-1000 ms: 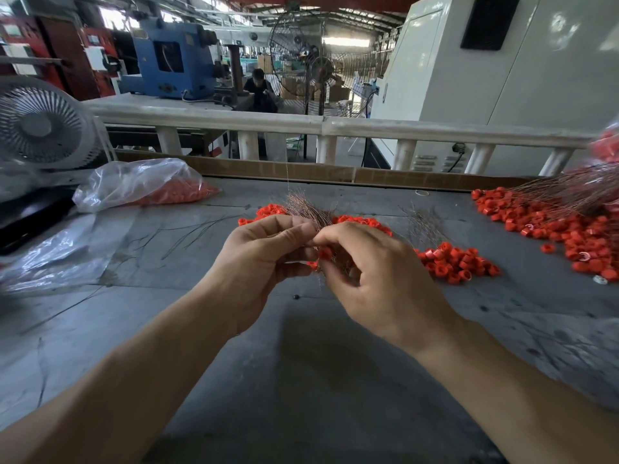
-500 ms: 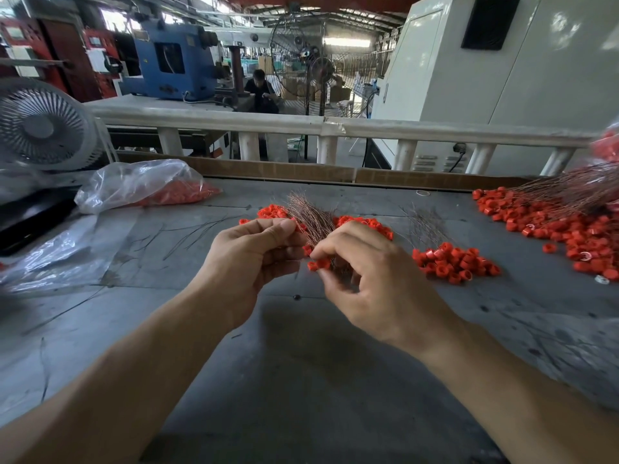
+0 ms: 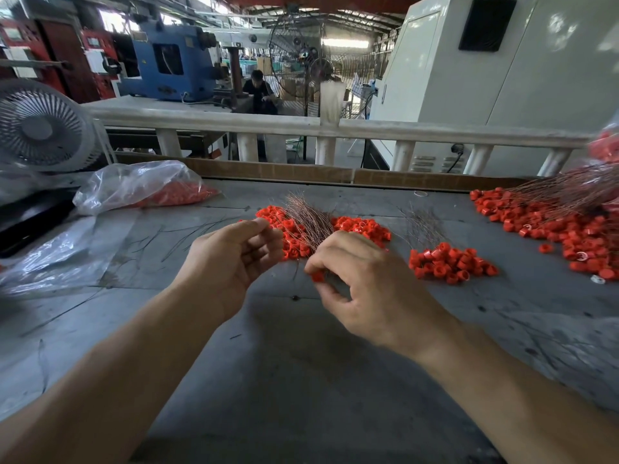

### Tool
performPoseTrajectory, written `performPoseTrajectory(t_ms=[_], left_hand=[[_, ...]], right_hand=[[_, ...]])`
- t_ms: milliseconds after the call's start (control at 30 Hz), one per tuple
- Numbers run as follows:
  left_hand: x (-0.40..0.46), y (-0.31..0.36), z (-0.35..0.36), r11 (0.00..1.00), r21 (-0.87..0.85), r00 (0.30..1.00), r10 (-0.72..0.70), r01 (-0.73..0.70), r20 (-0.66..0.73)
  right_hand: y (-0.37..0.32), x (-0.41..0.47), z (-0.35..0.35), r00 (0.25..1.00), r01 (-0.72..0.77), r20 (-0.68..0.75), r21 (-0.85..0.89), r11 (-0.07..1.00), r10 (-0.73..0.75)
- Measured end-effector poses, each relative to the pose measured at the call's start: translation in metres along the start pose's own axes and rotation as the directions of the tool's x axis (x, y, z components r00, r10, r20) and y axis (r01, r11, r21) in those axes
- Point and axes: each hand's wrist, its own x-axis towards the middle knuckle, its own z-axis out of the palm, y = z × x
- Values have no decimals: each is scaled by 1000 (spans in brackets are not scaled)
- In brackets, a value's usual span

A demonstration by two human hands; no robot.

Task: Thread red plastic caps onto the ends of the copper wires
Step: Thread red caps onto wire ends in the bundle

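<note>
right hand [image 3: 365, 283]: pinching a red cap [image 3: 317, 276] between thumb and fingertips, just above the counter [image 3: 301, 380]
left hand [image 3: 231, 259]: fingers curled, thumb and forefinger pressed together; can't tell if there's a wire in there
copper wires [image 3: 310, 219]: bundle lying on the cap pile [image 3: 361, 227] right behind both hands
more caps [image 3: 450, 261]: smaller heap off to the right

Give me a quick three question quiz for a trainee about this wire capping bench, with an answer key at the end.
1. True or false: the right hand pinches a red cap.
2. Which lies at the table's far left: A) clear plastic bag of red caps B) pliers?
3. Fill in: the copper wire bundle rests on a pile of ____.

Key: 1 true; 2 A; 3 red caps.
</note>
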Motion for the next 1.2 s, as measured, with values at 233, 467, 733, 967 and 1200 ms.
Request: performPoseTrajectory(t_ms=[233, 467, 733, 967, 1200], left_hand=[[0, 1, -4, 996, 79, 998, 41, -45, 49], [-2, -7, -1, 829, 498, 965, 254, -253, 67], [8, -15, -8, 523, 766, 907, 376, -374, 187], [12, -20, -10, 346, 845, 875, 411, -408, 255], [10, -28, -5, 160, 887, 864, 354, -434, 359]], right_hand=[[14, 1, -6, 962, -173, -230, -94, 981, 147], [63, -6, -27, 789, -597, -351, -251, 762, 503], [81, -12, -42, 665, -736, -247, -380, 561, 705], [70, -7, -34, 804, -593, -262, -292, 751, 534], [42, 0, -10, 926, -378, -55, -109, 919, 374]])
